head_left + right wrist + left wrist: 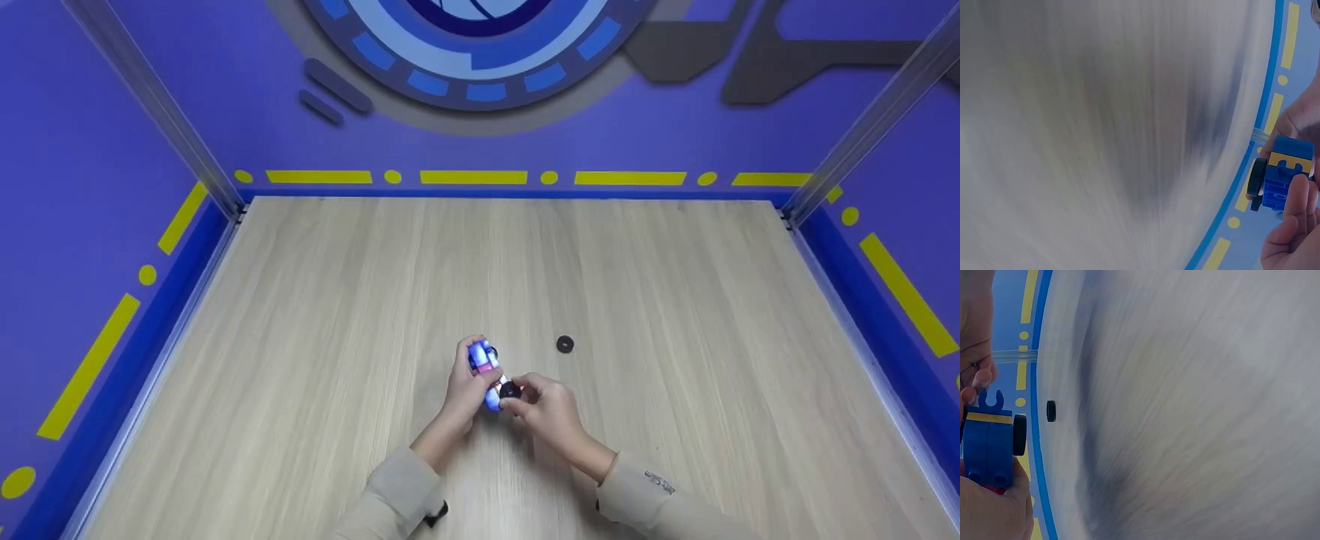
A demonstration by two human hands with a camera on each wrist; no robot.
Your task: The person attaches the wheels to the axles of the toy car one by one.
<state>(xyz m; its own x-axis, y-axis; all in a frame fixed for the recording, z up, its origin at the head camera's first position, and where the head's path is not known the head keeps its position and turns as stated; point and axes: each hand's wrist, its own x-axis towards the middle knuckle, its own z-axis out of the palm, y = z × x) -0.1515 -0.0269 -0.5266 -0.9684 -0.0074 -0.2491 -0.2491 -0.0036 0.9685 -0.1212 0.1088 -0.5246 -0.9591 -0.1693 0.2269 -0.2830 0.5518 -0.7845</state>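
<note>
A blue toy car (pixel 480 354) with a yellow stripe and a hook-like end piece, both seen in the left wrist view, is up in my left hand (pixel 463 390). The fingers and thumb of that hand grip its body. Between thumb and fingers my right hand (pixel 553 416) pinches a black toy wheel (pixel 509 390) at the car's near right side. Another black wheel (pixel 1019 435) sits on the car's side in the left wrist view. From the right wrist, the car (pixel 1293 147) appears with right fingers close to its blue underside; the pinched wheel is largely hidden there.
One loose black wheel (pixel 565 344) lies flat on the wooden table (pixel 337 300), beyond my right hand. Blue-purple panels (pixel 525 142) with yellow markings wall the table at the back and both sides, with metal posts (pixel 161 97) at the corners.
</note>
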